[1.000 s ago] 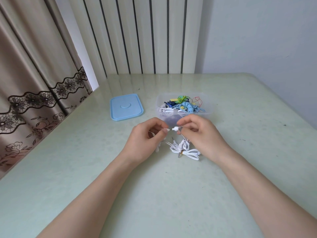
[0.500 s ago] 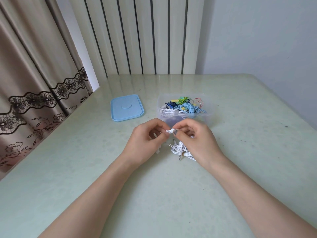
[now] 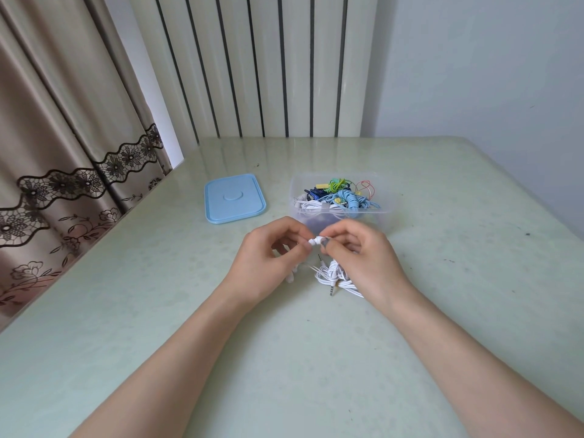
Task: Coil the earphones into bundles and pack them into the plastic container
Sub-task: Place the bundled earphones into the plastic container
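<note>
Head view: blue lid (image 3: 234,197) left of container (image 3: 384,213), white cable (image 3: 331,275) perhaps under right hand (image 3: 363,263)

You will find no readable text, label, brand, number or sign anywhere in this view. The blue lid (image 3: 234,198) carries only a raised oval shape at its centre, with no lettering that can be made out. The clear plastic container (image 3: 384,216) shows no print on its walls. A small yellow tag (image 3: 322,186) among the earphones inside it is too small to tell whether anything is written on it.
</note>
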A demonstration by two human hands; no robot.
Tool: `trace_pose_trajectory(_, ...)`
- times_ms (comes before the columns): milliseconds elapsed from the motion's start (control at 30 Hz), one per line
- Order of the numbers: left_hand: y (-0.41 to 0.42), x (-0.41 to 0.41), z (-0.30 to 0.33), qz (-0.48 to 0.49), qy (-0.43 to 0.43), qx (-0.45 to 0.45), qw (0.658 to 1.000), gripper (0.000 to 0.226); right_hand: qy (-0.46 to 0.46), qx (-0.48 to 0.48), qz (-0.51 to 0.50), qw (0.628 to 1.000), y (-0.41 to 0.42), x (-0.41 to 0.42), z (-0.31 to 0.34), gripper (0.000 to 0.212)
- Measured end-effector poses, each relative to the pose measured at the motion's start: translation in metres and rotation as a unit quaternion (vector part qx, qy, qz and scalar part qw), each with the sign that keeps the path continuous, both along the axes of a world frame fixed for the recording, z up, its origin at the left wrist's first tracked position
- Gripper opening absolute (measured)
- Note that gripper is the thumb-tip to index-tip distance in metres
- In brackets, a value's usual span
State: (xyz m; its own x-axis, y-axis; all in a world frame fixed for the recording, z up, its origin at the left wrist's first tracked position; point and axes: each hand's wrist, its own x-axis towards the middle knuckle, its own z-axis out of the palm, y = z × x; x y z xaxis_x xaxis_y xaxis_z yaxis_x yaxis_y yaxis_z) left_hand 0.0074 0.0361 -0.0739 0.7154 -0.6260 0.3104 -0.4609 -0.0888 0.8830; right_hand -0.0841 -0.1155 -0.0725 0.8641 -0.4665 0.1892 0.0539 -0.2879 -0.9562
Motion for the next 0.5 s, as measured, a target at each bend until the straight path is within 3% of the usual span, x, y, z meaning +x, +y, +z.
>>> trace_pose_trajectory(500, 0.0038, -0.0039, 0.0013, -0.001, -0.054, -0.004, 0.999, 0.020, 0.003, 0.081, 0.030, 0.996, -0.0008, -0.0029, 0.0082, 0.013)
